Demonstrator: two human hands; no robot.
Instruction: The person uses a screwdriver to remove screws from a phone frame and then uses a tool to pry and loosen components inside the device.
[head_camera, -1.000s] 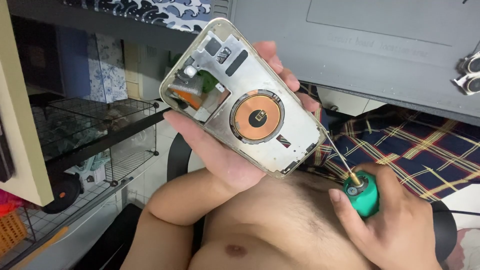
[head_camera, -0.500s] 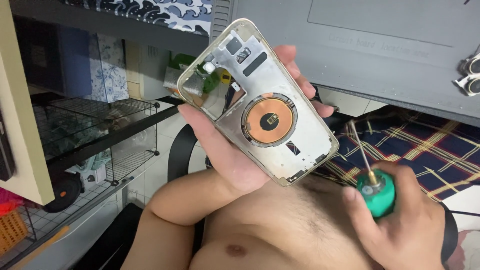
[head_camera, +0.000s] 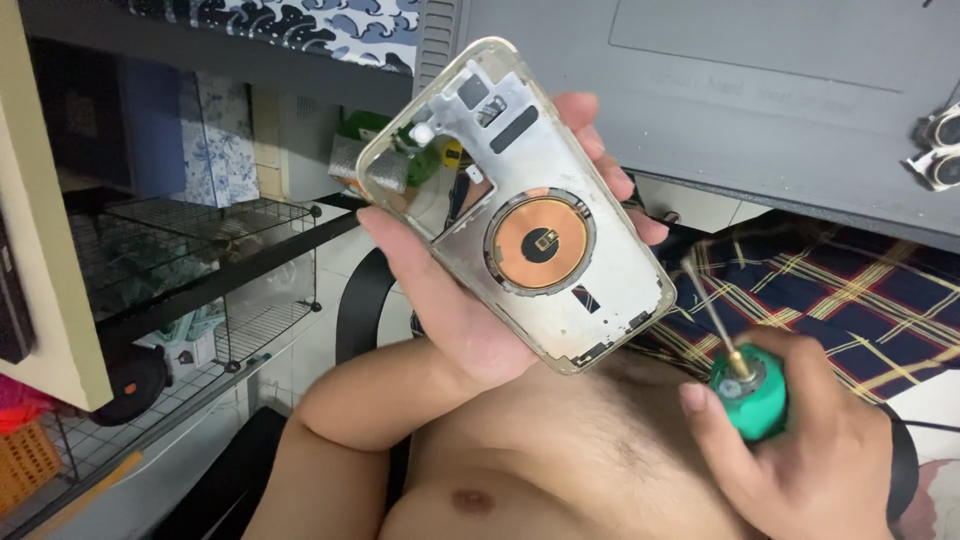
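My left hand (head_camera: 455, 310) holds up an opened phone rear housing (head_camera: 590, 285), a silver metal frame with a round copper charging coil (head_camera: 541, 241) in its middle and an empty cut-out at its upper left. The thumb lies along the housing's left edge and the fingers wrap behind its right side. Lower right, my right hand (head_camera: 800, 455) grips a small screwdriver (head_camera: 745, 395) by its green handle. Its thin metal shaft points up and left, its tip just clear of the housing's right edge.
A grey tabletop (head_camera: 760, 90) fills the upper right, with small silver parts (head_camera: 938, 150) at its right edge. A black wire-mesh shelf (head_camera: 200, 260) stands at left. A dark plaid cloth (head_camera: 850, 290) lies at right. An orange basket (head_camera: 25, 460) sits at the lower left.
My left hand has carried the housing to the right and slightly down. My right hand with the screwdriver has also shifted right, its tip away from the housing.
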